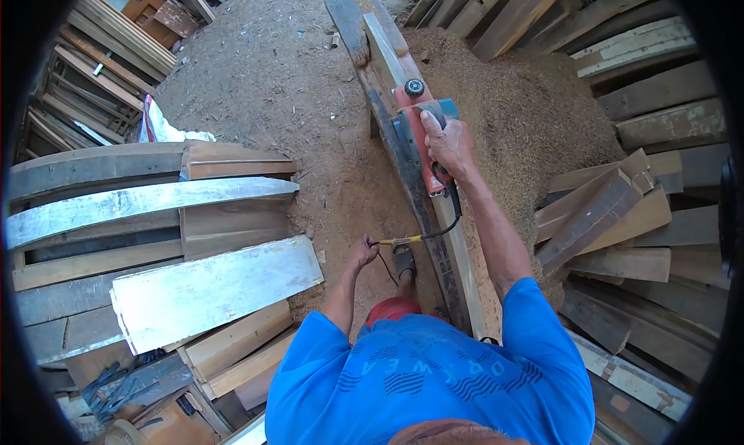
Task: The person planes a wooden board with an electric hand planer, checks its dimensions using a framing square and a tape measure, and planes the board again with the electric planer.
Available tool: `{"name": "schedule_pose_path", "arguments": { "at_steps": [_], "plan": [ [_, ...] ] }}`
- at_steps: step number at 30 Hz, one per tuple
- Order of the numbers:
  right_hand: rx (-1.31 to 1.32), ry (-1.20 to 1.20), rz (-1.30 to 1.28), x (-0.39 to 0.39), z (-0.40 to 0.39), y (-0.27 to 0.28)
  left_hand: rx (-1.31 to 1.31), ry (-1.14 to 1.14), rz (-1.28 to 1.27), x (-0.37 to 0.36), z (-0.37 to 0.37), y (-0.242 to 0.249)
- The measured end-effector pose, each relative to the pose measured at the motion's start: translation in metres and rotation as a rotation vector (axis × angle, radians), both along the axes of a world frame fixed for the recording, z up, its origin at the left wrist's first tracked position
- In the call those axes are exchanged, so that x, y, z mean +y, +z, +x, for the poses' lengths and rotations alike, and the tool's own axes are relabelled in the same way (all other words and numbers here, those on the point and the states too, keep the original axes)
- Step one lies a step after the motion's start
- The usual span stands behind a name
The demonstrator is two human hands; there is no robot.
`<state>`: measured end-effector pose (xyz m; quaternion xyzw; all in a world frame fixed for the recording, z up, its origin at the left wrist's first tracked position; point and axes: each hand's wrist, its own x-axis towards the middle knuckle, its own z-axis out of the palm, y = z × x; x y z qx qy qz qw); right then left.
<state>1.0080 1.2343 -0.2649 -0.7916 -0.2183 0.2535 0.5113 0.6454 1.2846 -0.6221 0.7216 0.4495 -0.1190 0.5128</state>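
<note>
My right hand (449, 144) is wrapped round the handle of a red and grey electric planer (412, 135), which has a black knob at its front. The planer rests on a long pale wooden strip (457, 247) lying along a dark, worn bench (403, 170). A cord leaves the planer's rear and becomes a yellow section (399, 241). That cord runs to my left hand (363, 253), whose fingers are closed on it, left of the bench. The planer's underside is hidden.
Stacked boards (659, 88) line the right side, with loose offcuts (604, 212) below them. At left lie more planks, including a white-painted board (217, 290) and a curved pale one (155, 205). Shavings (527, 104) cover the ground right of the bench. My sandalled foot (404, 263) is beside the bench.
</note>
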Motion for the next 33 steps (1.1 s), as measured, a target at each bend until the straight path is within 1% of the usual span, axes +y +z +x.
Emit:
{"name": "schedule_pose_path", "arguments": {
  "at_steps": [1,2,4,7,9,12,15,18,20,21,24,27,30,33],
  "plan": [
    [-0.006,0.004,0.001,0.006,0.005,-0.002,-0.024,-0.031,0.008,0.009,0.007,-0.010],
    [-0.012,0.008,0.002,0.013,0.011,-0.005,-0.046,-0.027,0.034,0.017,0.022,-0.002],
    [-0.012,0.007,0.010,0.026,0.020,-0.008,-0.090,-0.019,0.087,0.032,0.065,0.034],
    [-0.007,0.009,0.010,0.045,0.031,-0.009,-0.187,0.165,0.081,0.058,0.133,0.043],
    [-0.026,0.026,-0.009,0.058,0.041,-0.011,-0.328,0.242,0.128,0.071,0.175,0.040],
    [-0.034,0.020,-0.012,0.079,0.048,0.002,-0.359,0.315,0.026,0.092,0.248,0.043],
    [-0.013,-0.002,-0.026,0.100,0.062,0.000,-0.262,0.429,0.027,0.086,0.294,0.090],
    [-0.021,-0.020,0.073,0.122,0.078,-0.013,-0.209,0.437,0.368,0.065,0.301,0.089],
    [-0.012,0.004,0.019,0.134,0.088,-0.002,-0.211,0.437,0.410,0.065,0.301,0.091],
    [-0.006,0.012,-0.011,0.139,0.093,0.002,-0.211,0.433,0.427,0.064,0.302,0.093],
    [0.000,0.005,0.020,0.165,0.110,-0.007,-0.188,0.436,0.328,0.066,0.300,0.099],
    [-0.017,-0.011,-0.002,0.184,0.122,-0.002,-0.191,0.444,0.343,0.066,0.302,0.096],
    [0.028,0.000,-0.044,0.202,0.134,0.002,-0.214,0.437,0.374,0.065,0.301,0.095],
    [0.019,-0.016,-0.035,0.221,0.145,0.002,-0.244,0.445,0.367,0.067,0.300,0.093]
  ]
}}
